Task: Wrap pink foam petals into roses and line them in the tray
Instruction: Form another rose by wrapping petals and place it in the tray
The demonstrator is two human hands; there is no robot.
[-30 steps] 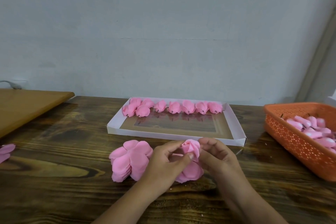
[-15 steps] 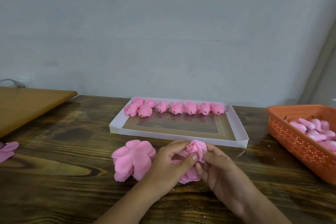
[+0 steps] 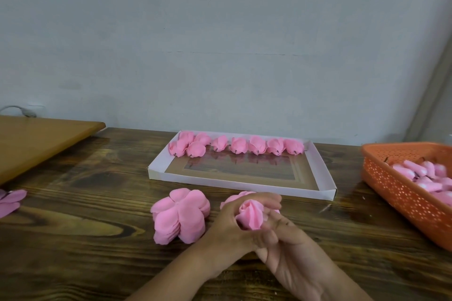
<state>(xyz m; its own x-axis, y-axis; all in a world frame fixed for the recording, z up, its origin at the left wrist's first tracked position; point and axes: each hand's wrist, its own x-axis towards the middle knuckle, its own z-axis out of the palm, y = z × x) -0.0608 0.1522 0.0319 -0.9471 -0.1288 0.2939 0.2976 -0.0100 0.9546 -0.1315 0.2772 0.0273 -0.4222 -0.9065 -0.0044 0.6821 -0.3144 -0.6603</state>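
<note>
Pink foam petals, rolled into a half-made rose point(image 3: 250, 215), are sitting between the person's two hands just above the wooden table point(image 3: 73, 239), in front of the near wall of the white tray point(image 3: 241, 184). The left hand point(image 3: 232, 225) is coming in from the lower left with its forearm angled up across the table; its fingers are curling round the left side and back of the rose, and the fingertips are showing, blurred, over the top. The right hand point(image 3: 286, 252) is rising from the lower right, palm turned up and toward the camera, with its thumb and fingers closing on the lower right of the rose. Both hands are gripping the same rose, and they are touching each other below it.

A stack of flat petals point(image 3: 181, 219) is lying on the table just left of the left hand. More pink foam is peeking out behind the hands; what it is cannot be told. Finished roses point(image 3: 238, 145) are lying in a line along the far wall of the tray, with a small cluster at the left end. An orange basket point(image 3: 401, 193) of pink pieces is standing well to the right, and a few loose petals point(image 3: 11, 201) are lying at the table's left edge.
</note>
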